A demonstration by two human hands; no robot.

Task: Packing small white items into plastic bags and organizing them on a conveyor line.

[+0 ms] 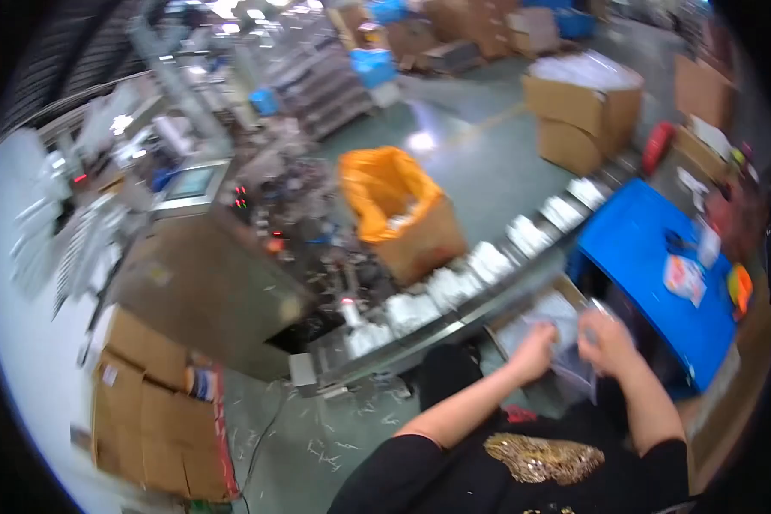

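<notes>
Both of my hands are over a cardboard box lined with clear plastic, close to my lap. The fingers of my left hand are curled closed at the edge of a translucent plastic bag. My right hand grips the bag's other side. The bag hangs slack between them, and motion blur hides its contents. Just beyond runs a narrow conveyor carrying a row of white bundles, too blurred to name in kind.
A blue table on the right holds a small printed packet and an orange object. Behind the conveyor stands a carton with an orange liner. Left are a metal machine cabinet and flattened cardboard. White scraps litter the floor.
</notes>
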